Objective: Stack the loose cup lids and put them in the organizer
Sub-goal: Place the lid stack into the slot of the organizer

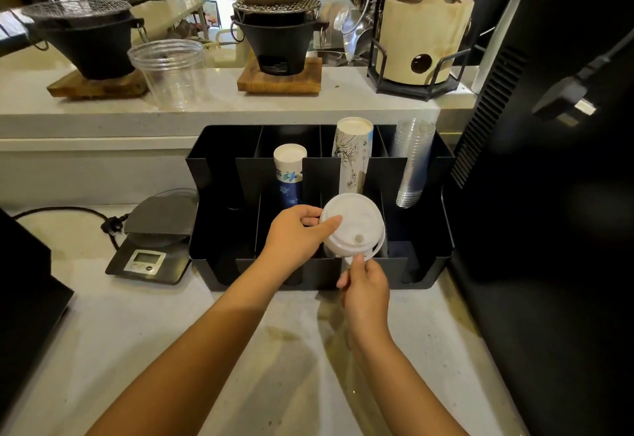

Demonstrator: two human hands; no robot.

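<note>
A stack of white cup lids (355,224) hangs tilted over the front middle compartment of the black organizer (219,260). My left hand (295,235) grips the stack's left rim, thumb on top. My right hand (365,286) holds the stack's lower front edge with its fingertips. The underside of the stack and the compartment floor beneath it are hidden.
In the organizer's back slots stand a blue-printed paper cup stack (289,175), a taller white sketch-printed stack (353,154) and clear plastic cups (413,161). A digital scale (151,254) lies to the left. A tall black machine (549,195) walls the right side. A clear cup (169,72) stands on the raised ledge.
</note>
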